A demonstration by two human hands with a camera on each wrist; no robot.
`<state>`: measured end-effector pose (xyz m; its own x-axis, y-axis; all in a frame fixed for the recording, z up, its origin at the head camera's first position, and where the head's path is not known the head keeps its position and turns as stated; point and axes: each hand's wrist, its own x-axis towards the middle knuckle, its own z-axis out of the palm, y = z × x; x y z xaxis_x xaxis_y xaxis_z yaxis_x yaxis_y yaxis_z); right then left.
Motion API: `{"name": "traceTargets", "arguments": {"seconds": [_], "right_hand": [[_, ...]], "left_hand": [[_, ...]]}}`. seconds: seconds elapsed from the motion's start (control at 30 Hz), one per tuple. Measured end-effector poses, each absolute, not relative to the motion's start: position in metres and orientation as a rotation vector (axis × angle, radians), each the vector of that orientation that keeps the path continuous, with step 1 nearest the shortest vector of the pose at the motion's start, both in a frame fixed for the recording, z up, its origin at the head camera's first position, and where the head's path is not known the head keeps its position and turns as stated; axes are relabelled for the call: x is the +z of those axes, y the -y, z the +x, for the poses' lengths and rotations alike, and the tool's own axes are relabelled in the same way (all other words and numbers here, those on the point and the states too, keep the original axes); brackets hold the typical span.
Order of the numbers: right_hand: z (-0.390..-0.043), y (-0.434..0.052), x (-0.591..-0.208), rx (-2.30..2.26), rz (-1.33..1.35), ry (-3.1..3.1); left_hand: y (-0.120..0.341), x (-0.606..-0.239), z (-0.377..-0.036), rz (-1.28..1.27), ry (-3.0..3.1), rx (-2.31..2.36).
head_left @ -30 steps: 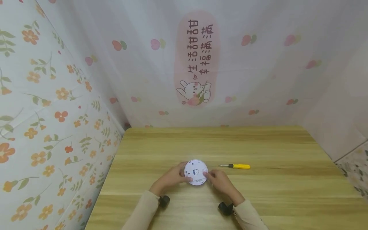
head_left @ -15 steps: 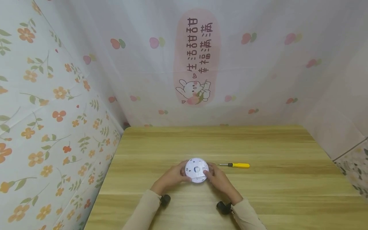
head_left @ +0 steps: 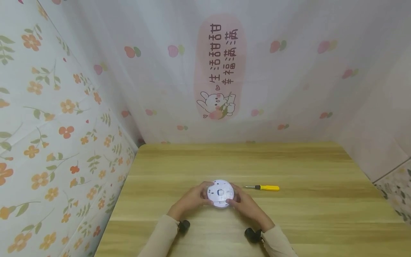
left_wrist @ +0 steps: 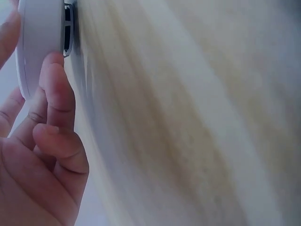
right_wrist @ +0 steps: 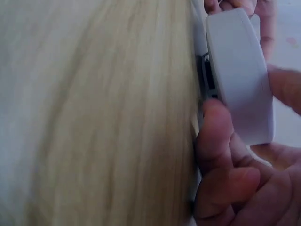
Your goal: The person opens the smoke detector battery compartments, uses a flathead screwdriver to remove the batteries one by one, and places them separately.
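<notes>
A round white smoke detector (head_left: 226,195) is held near the middle of the table, its flat slotted face with a central hole turned up. My left hand (head_left: 192,196) grips its left edge, thumb on the near rim. Around the right edge curls my right hand (head_left: 248,205), thumb also at the near rim. In the left wrist view, fingers support the white side wall of the detector (left_wrist: 41,42), with a dark-slotted raised part facing the table. The right wrist view shows the detector (right_wrist: 240,70) between fingertips and thumb.
A yellow-handled screwdriver (head_left: 269,187) lies to the right of the hands, its tip pointing left, close to the right fingers. The wooden table (head_left: 240,160) ends at a printed curtain (head_left: 289,89) behind; a floral curtain (head_left: 64,117) hangs at the left.
The right hand has shifted from fingertips on the detector's face to a grip around its right edge, its thumb now lower. The detector has moved slightly right. The screwdriver stays put.
</notes>
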<state>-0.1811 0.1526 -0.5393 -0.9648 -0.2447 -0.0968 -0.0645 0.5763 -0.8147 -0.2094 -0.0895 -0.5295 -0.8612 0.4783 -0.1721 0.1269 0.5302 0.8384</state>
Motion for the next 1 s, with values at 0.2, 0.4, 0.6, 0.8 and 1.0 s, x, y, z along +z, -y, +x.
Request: {"name": "traceTargets", "arguments": {"seconds": [0.2,0.4,0.6,0.8,1.0], "right_hand": [[-0.1825,-0.1541,-0.5395,-1.342,-0.330,-2.570],[-0.1835,-0.1552,-0.5392,-1.345,-0.388,-2.570],[-0.1829,-0.1570,-0.5399,-1.321,-0.369,-2.580],[-0.1837,-0.1578,-0.5386,-1.328,-0.333,-2.546],[-0.1848,-0.1603,-0.5375,-1.327,-0.279,-2.516]], "left_hand": [[0.0902,-0.5284,-0.2107,0.530,-2.427,1.235],[0.0906,-0.5292,-0.2136,0.569,-2.507,1.148],[0.0910,-0.5315,-0.2124,0.564,-2.504,1.142],[0.0919,-0.5287,-0.2119,0.535,-2.470,1.189],[0.0903,-0.5282,-0.2123,0.552,-2.493,1.161]]}}
